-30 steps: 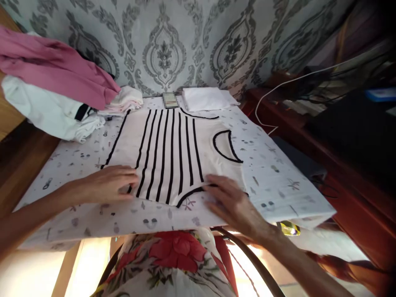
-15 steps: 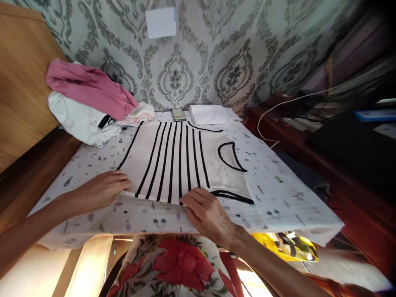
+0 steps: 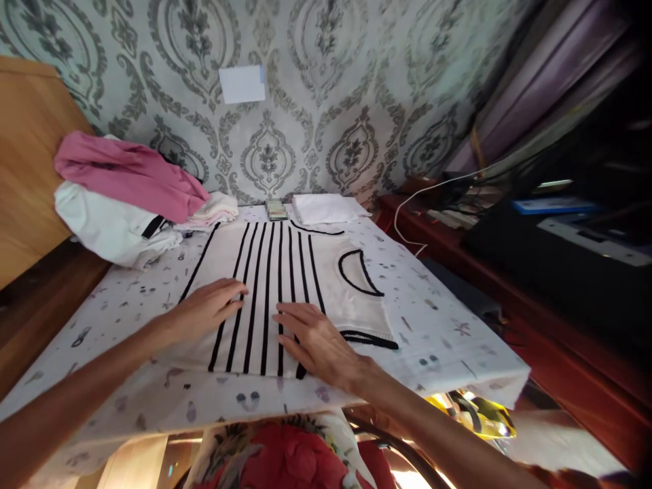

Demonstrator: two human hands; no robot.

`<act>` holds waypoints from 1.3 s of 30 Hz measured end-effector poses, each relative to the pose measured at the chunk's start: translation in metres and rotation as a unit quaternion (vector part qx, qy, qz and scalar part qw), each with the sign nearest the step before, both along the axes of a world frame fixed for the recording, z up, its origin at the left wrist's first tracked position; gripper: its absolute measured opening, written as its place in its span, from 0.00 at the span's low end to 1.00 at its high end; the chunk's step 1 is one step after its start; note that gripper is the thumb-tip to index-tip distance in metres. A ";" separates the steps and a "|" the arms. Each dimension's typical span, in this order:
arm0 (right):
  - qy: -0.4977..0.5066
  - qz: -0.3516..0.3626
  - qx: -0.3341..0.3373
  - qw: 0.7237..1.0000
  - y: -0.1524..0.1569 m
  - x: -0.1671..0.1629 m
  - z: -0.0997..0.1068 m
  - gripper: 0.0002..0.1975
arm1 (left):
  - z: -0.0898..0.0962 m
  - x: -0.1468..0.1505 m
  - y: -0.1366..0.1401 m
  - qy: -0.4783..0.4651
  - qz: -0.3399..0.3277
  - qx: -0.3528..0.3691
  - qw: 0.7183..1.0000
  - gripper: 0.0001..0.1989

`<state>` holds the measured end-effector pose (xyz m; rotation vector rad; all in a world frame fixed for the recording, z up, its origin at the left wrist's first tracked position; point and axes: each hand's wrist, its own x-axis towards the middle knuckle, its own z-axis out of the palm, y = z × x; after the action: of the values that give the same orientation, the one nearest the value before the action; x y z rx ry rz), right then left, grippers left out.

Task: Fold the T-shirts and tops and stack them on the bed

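A white sleeveless knit top (image 3: 326, 272) with black stripes and black trim lies flat on the table, its neckline toward the right. Over its lower left part is my left hand (image 3: 211, 305), fingers stretched out and holding nothing. My right hand (image 3: 316, 339) lies on the striped middle near the front edge, fingers spread. Both hands are palm down, a short gap apart. Whether the left palm touches the fabric I cannot tell.
A patterned cloth covers the table (image 3: 438, 339). Pink clothing (image 3: 132, 170) and white clothing (image 3: 106, 217) are heaped at the back left. A folded white cloth (image 3: 329, 208) lies by the wall. A white cable (image 3: 402, 210) hangs at the right.
My left hand has moved right, from the top's lower left corner onto its striped part. The right hand has shifted slightly and its fingers have spread. The view has tilted up and right.
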<state>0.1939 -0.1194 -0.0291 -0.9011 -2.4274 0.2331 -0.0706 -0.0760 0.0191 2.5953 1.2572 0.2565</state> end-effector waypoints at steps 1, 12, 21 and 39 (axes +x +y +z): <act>-0.026 -0.028 0.018 0.999 0.005 -0.001 -0.005 0.17 | -0.015 0.011 0.005 -0.026 0.007 0.020 0.999 0.19; -0.119 -0.232 0.089 0.961 -0.021 0.118 -0.064 0.28 | -0.091 -0.022 -0.002 0.087 0.036 0.108 0.990 0.28; -0.050 -0.309 0.053 0.948 0.003 0.156 -0.035 0.19 | -0.096 -0.084 0.036 0.081 0.150 0.185 0.968 0.26; -0.227 -0.270 -0.146 0.924 0.285 0.103 0.004 0.21 | -0.049 0.021 0.313 0.157 0.113 0.103 0.976 0.17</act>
<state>0.2967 0.1661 -0.0251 -1.8968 -2.4526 0.1943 -0.0498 0.2367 -0.0296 2.7442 1.7250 0.0139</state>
